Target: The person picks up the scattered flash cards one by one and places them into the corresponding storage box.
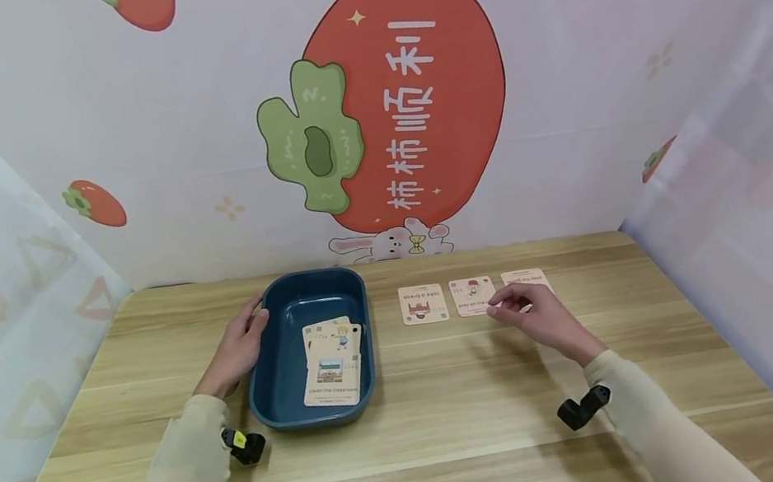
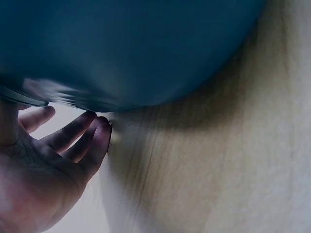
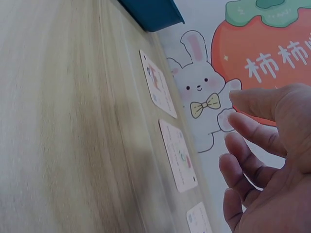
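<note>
My left hand (image 1: 238,348) holds the left side of a dark blue plastic tray (image 1: 265,401), its thumb over the rim. In the left wrist view, the fingers (image 2: 99,141) touch the outside of the tray wall. Several picture cards (image 1: 331,370) lie stacked in the tray, the top one reading "clean the classroom". My right hand (image 1: 536,318) hovers over the card row with loosely bent fingers and nothing in them. A "take a break" card (image 1: 423,304) lies leftmost, a second card (image 1: 471,295) sits mid-row, and a third card (image 1: 527,277) is partly hidden behind the hand.
The wood-grain table (image 1: 447,448) runs back to a white cloth backdrop (image 1: 191,137) printed with persimmons and a rabbit. White patterned cloths hang at the left and right sides. Bare table lies between the forearms, in front of the cards.
</note>
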Motion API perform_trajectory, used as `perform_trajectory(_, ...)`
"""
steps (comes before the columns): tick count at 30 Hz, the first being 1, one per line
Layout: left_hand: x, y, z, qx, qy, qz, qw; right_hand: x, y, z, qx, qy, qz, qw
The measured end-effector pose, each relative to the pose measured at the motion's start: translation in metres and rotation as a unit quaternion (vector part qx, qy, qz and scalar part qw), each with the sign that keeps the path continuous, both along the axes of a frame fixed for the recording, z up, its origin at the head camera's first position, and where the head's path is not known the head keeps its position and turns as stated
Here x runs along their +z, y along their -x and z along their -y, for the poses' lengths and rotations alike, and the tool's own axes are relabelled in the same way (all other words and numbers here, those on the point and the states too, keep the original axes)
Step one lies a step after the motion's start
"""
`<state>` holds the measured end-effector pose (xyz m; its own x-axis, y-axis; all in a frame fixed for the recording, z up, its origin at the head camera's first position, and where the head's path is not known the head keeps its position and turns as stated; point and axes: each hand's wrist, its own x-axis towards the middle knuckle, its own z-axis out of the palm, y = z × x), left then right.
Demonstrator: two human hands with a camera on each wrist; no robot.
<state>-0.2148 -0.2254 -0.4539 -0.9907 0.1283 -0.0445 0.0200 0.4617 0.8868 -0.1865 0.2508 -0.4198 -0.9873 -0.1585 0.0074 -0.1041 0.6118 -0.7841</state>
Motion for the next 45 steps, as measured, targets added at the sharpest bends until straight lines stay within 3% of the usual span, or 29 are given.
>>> perform_trajectory(14,0.002,0.001,0.0,-0.002,0.0,-0.008,1.0,-0.016,0.015,-0.037,-0.024,-0.036,0.0,0.9991)
perform_trajectory(27,0.005,-0.002,0.0,-0.006,-0.009,-0.014,0.9998,-0.015,0.031,-0.068,-0.041,-0.066,0.013,0.9969)
perform_trajectory(36,0.002,-0.002,0.001,-0.004,-0.009,-0.014,0.9999,-0.014,0.045,-0.085,-0.03,-0.072,0.067,0.9946)
perform_trajectory(45,0.003,-0.002,0.0,-0.005,-0.01,-0.014,0.9998,-0.024,0.058,-0.1,-0.001,-0.075,0.095,0.9926)
